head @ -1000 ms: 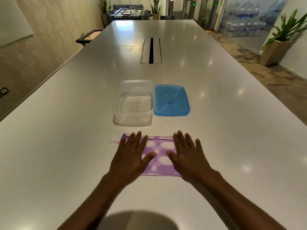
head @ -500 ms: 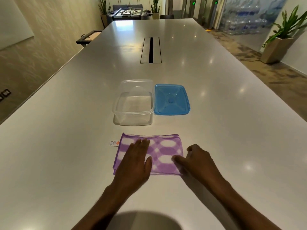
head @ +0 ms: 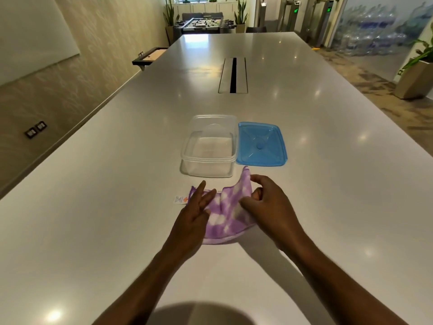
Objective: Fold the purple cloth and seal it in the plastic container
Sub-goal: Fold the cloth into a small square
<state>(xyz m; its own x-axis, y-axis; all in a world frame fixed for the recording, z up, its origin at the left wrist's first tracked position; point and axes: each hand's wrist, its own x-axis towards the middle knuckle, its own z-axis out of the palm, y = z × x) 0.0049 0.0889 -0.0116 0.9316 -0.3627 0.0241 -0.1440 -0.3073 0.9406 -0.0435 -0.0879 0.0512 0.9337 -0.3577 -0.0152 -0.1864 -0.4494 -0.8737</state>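
Right now, plenty of bare glossy grey table (head: 117, 207) all around. Soft purple-and-white cloth (head: 225, 214) just before clear square container (head: 209, 146), apart from it; blue lid (head: 261, 144) flat beside that. Right hand (head: 269, 207) pinching cloth's right edge, raised. Left hand (head: 194, 219) flat, fingers spread, pressing cloth.
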